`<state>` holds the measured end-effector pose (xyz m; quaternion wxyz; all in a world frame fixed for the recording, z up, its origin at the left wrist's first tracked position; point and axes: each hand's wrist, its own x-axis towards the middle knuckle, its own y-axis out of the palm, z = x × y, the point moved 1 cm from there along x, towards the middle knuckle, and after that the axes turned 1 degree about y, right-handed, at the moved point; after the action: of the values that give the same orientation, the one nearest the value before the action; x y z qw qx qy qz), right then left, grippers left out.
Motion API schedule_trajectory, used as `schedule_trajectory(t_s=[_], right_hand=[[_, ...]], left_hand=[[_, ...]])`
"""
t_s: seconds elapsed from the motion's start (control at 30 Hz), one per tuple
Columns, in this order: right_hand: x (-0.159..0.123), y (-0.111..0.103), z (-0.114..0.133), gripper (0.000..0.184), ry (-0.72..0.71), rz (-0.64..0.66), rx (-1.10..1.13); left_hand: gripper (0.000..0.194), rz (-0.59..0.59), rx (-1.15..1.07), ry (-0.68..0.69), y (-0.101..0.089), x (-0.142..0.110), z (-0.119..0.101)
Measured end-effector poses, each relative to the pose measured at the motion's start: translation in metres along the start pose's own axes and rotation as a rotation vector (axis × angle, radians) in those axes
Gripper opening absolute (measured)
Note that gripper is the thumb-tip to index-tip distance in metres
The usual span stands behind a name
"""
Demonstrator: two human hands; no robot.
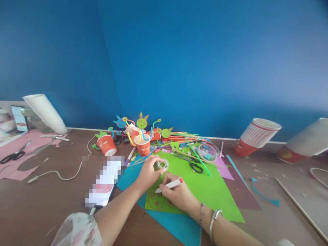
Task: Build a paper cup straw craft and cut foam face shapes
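In the middle of the table my right hand [174,193] grips a white marker [174,183] with a red end. Its tip is over the near left part of a green sheet [215,191], where red circles and a face are drawn [155,201]. My left hand [150,171] has its thumb and fingers closed around a small white tape roll [162,165], just above the marker. Under the green sheet lies a blue sheet [176,225]. Black-handled scissors [196,167] rest on the green sheet's far part, beside a green straw [198,158].
Red paper cups [107,145] with straws and paper animal faces [142,121] stand behind. A phone [104,186] lies left, with a white cable [58,176]. Stacked cups [257,136] lean at right; pink paper [19,153] and more scissors [15,155] lie far left.
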<state>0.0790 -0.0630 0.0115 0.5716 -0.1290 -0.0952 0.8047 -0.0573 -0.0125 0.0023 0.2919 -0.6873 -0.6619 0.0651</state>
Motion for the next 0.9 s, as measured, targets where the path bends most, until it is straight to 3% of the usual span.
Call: schedule_trajectory(t_s=[0.23, 0.53, 0.73, 0.9], right_hand=[[0.0001, -0.0005, -0.0027, 0.018, 0.005, -0.025, 0.086], [-0.0004, 0.0004, 0.0013, 0.017, -0.063, -0.02, -0.032], [0.0009, 0.0007, -0.0037, 0.017, 0.019, -0.019, 0.063], [0.0003, 0.0009, -0.0015, 0.015, -0.029, 0.016, 0.036]], left_hand=[[0.021, -0.001, -0.006, 0.008, -0.0004, -0.0009, -0.0013], [0.02, 0.002, 0.002, -0.012, -0.0011, 0.0, -0.0029], [0.021, 0.004, -0.003, 0.006, -0.001, -0.0004, -0.0013], [0.02, 0.003, -0.015, -0.013, -0.0004, -0.0008, -0.0018]])
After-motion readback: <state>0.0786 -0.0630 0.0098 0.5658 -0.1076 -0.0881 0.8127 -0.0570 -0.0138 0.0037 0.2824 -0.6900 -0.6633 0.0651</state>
